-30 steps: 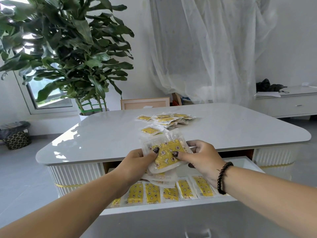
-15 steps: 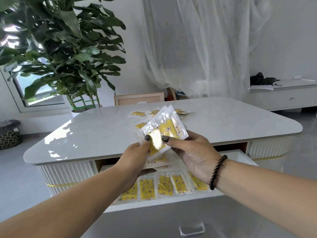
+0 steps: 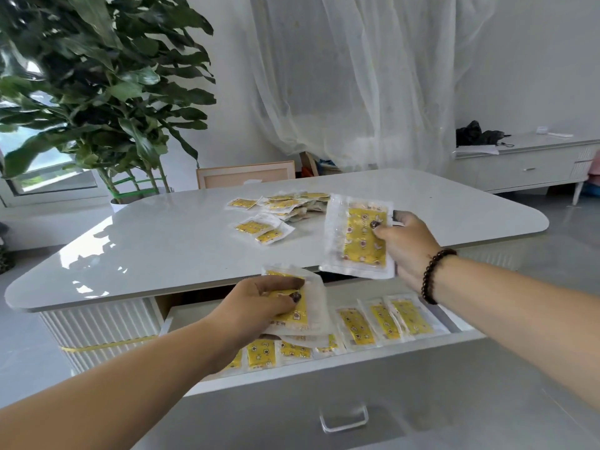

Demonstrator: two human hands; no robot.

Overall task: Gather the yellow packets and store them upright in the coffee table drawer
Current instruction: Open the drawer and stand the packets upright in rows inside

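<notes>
Partly done, judging by the row of yellow clear-wrapped packets [image 3: 383, 323] standing upright in the open white coffee-table drawer [image 3: 324, 362]. Behind that drawer, on the glossy white rounded tabletop [image 3: 146, 241]: loose pile of packets [image 3: 279, 206] waiting. Above the drawer: left hand [image 3: 259, 306] curled round a small stack [image 3: 298, 303], right hand [image 3: 406, 245] pinching one packet [image 3: 360, 237]. Beyond: leafy plant [image 3: 97, 92], sheer curtain [image 3: 357, 76], low white sideboard [image 3: 526, 167].

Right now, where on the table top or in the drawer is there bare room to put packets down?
The table top is bare left of the loose packets and along its near edge. In the drawer, the near row of packets is crowded under the left hand; behind that row the floor looks bare.
</notes>
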